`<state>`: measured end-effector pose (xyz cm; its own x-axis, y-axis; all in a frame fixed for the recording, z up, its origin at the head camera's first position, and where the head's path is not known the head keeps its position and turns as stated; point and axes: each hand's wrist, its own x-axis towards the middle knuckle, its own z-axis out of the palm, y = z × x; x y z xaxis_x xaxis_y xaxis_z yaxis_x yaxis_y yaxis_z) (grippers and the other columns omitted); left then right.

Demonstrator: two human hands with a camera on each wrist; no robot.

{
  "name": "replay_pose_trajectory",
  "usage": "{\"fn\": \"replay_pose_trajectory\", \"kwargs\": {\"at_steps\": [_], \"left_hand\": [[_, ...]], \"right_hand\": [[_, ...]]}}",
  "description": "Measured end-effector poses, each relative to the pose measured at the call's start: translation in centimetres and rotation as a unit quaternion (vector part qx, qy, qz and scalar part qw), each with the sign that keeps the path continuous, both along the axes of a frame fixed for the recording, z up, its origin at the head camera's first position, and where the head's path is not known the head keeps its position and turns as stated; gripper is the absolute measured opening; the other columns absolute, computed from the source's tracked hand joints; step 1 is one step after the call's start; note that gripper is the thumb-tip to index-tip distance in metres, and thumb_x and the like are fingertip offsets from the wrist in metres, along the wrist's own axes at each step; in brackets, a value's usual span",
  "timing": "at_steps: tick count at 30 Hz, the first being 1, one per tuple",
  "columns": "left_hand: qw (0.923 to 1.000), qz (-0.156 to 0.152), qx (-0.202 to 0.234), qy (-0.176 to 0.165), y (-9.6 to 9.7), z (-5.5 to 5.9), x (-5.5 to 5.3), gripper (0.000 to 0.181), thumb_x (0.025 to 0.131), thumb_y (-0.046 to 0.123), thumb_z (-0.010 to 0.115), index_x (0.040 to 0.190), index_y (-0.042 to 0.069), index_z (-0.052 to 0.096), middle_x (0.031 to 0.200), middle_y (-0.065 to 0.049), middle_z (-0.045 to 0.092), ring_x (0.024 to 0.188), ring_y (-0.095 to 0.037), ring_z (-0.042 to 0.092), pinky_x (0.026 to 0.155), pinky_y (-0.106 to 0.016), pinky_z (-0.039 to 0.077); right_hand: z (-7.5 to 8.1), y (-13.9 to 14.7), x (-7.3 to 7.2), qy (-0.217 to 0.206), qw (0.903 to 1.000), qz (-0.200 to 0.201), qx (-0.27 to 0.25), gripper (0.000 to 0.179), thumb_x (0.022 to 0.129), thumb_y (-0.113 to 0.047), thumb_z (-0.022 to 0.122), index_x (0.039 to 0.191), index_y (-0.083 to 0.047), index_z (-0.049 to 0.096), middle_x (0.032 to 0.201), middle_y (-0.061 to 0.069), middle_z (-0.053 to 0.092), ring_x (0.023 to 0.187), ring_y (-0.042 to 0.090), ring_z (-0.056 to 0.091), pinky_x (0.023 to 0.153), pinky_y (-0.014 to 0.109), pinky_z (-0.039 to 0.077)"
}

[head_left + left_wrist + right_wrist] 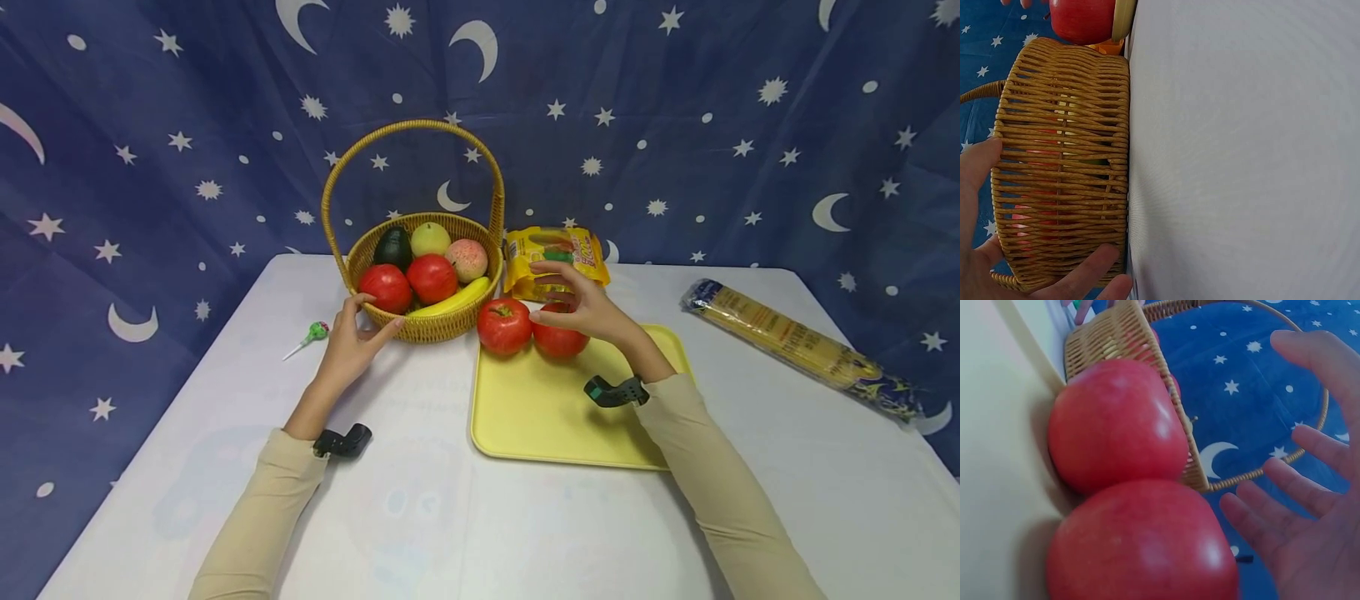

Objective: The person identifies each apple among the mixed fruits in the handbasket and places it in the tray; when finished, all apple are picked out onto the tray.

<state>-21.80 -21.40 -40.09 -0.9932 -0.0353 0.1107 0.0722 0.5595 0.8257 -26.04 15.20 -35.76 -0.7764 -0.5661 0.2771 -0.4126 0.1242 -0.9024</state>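
A wicker basket (pixel 423 332) with a tall handle holds two red fruits (pixel 386 288), a banana (pixel 452 300), a dark green avocado (pixel 393 248), a pale green fruit (pixel 431 239) and a pinkish peach (pixel 467 260). My left hand (pixel 352 342) touches its near left side, thumb at the rim and fingers spread along the weave in the left wrist view. Two tomatoes (pixel 504 326) (pixel 1141 544) sit side by side at the far left of a yellow tray (pixel 555 417). Above the right one, my right hand (pixel 581 308) hovers with fingers spread, holding nothing.
Behind the tomatoes lies a yellow snack packet (pixel 555 254). A lollipop (pixel 307 338) is left of the basket, and a long pack of noodles (pixel 802 346) lies slanted at the right. A blue star-patterned cloth (pixel 637 125) hangs behind the white table (pixel 420 517).
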Motion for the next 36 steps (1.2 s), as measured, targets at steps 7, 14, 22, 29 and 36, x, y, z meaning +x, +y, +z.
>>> {"fn": "replay_pose_trajectory", "kwargs": {"at_steps": [7,14,22,29,36], "left_hand": [[1.0,0.001,-0.003,0.0,0.0,0.1,0.0,0.072,0.091,0.044,0.067,0.142,0.007,0.031,0.148,-0.026,0.028,0.11,-0.039,0.056,0.095,-0.049,0.049],[1.0,0.003,0.0,0.0,0.0,0.1,0.0,0.072,0.09,0.044,0.069,0.141,0.008,0.032,0.148,-0.025,0.029,0.109,-0.038,0.057,0.094,-0.049,0.05],[1.0,0.0,0.001,-0.001,0.0,0.1,0.1,0.073,0.09,0.045,0.069,0.141,0.009,0.032,0.149,-0.025,0.028,0.111,-0.038,0.057,0.096,-0.048,0.049],[1.0,0.0,-0.001,-0.001,0.0,0.2,0.2,0.073,0.09,0.045,0.069,0.142,0.009,0.032,0.148,-0.026,0.028,0.111,-0.039,0.057,0.096,-0.049,0.05],[1.0,-0.003,0.001,0.003,0.0,0.1,0.1,0.073,0.09,0.044,0.069,0.141,0.008,0.032,0.147,-0.027,0.028,0.111,-0.039,0.058,0.096,-0.049,0.05]], "right_hand": [[0.1,-1.2,0.0,-0.004,1.0,0.002,0.005,0.066,0.085,0.006,0.069,0.142,0.003,0.036,0.147,0.021,0.038,0.129,0.048,0.044,0.101,0.064,0.039],[0.2,-2.6,-0.1,0.014,0.9996,0.01,0.02,0.063,0.085,0.004,0.07,0.141,0.002,0.04,0.144,0.023,0.04,0.127,0.041,0.048,0.099,0.062,0.043],[0.0,-3.9,-0.5,0.015,0.9995,0.015,0.022,0.062,0.087,-0.001,0.072,0.14,0.001,0.042,0.141,0.019,0.045,0.126,0.037,0.049,0.105,0.053,0.041],[0.3,-5.1,-0.7,0.007,0.9994,0.033,0.009,0.062,0.089,-0.009,0.071,0.142,-0.001,0.041,0.143,0.018,0.041,0.129,0.042,0.042,0.11,0.052,0.037],[0.1,-6.5,-0.9,-0.004,0.9988,0.048,-0.002,0.059,0.09,-0.001,0.068,0.141,0.0,0.039,0.145,0.016,0.039,0.133,0.042,0.038,0.109,0.048,0.039]]}}
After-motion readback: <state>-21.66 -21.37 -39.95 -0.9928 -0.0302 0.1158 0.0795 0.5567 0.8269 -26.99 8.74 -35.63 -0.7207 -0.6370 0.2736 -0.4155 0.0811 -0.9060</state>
